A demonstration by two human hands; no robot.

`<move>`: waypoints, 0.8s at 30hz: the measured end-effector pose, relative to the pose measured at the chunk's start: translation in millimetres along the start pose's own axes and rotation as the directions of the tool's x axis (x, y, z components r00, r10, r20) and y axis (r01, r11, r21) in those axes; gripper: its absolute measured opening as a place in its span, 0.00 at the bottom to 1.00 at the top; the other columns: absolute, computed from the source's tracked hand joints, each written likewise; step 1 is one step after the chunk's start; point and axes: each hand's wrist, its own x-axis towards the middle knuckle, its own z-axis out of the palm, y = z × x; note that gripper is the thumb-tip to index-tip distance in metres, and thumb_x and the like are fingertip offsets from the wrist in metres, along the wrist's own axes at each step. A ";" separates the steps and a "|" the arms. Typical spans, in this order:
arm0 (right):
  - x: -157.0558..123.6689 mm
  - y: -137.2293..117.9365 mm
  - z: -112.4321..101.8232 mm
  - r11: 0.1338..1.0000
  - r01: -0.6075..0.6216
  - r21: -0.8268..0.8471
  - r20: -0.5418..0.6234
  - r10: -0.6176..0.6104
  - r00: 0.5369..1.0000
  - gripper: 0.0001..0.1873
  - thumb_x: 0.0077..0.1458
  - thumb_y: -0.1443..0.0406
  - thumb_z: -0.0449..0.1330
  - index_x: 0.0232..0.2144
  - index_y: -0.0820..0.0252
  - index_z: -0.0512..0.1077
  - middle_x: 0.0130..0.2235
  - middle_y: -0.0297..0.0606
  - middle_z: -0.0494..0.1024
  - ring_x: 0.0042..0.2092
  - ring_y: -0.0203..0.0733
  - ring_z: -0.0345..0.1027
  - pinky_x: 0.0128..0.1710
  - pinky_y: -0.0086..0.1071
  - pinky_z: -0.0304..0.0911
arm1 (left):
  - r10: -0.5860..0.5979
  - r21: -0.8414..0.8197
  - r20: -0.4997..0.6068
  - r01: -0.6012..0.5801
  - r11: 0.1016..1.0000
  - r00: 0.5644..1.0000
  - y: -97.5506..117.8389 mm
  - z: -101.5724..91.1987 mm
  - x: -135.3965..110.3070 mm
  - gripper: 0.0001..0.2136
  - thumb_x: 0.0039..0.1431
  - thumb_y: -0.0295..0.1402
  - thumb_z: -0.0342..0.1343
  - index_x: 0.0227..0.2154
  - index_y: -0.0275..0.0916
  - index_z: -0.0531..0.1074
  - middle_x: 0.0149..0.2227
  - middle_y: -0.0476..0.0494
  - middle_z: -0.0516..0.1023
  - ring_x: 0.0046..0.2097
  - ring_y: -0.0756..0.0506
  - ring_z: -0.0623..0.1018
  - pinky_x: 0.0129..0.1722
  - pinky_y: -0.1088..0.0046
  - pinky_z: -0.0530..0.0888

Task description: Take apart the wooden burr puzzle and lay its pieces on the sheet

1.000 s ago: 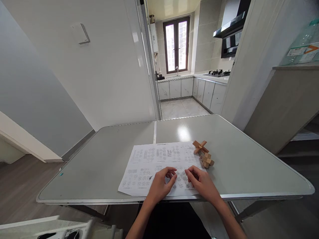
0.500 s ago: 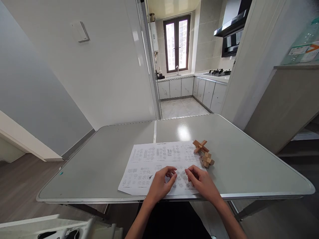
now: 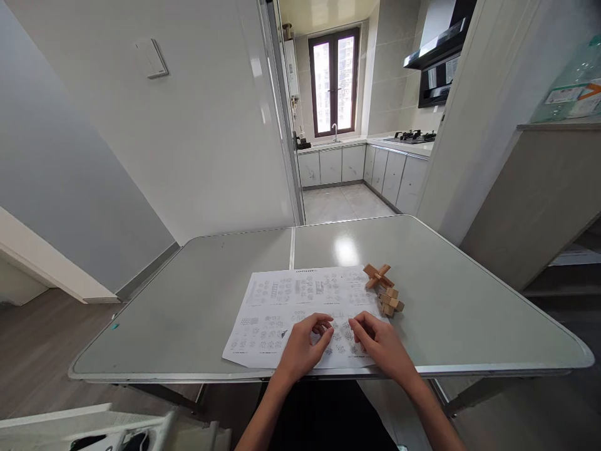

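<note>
- Paper sheet (image 3: 282, 300) with printed diagrams lies on the grey table (image 3: 188, 313), near its 6 o'clock edge.
- Left hand (image 3: 303, 351) and right hand (image 3: 381, 344) rest on it, fingers loosely curled (gripping nothing).
- Wooden puzzles (image 3: 389, 302) sit at the right hand's 12 o'clock.

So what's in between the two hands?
Just the sheet. A narrow strip of its printed paper shows between the left hand and the right hand, and both hands rest on it. The head view shows this.

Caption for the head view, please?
Left hand and right hand rest on a white printed diagram sheet; two tan wooden puzzles at its edge.
</note>
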 end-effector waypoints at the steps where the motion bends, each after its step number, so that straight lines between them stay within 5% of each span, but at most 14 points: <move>1: -0.2 -0.6 0.1 1.000 -0.001 -0.001 -0.005 0.001 1.000 0.24 0.65 0.45 0.53 0.28 0.55 0.68 0.24 0.31 0.72 0.25 0.39 0.63 0.28 0.31 0.58 | -0.001 -0.001 -0.003 0.001 1.000 1.000 0.0 -0.1 0.1 0.08 0.68 0.35 0.56 0.47 0.44 0.76 0.41 0.48 0.81 0.41 0.45 0.79 0.45 0.69 0.75; 24: 1.9 -0.8 0.3 1.000 0.007 -0.012 -0.012 -0.007 1.000 0.24 0.65 0.45 0.54 0.27 0.55 0.68 0.23 0.32 0.73 0.25 0.39 0.64 0.27 0.30 0.59 | -0.009 -0.003 0.003 0.009 1.000 1.000 1.5 -1.7 0.4 0.09 0.68 0.36 0.55 0.47 0.45 0.76 0.41 0.47 0.82 0.40 0.44 0.79 0.40 0.70 0.75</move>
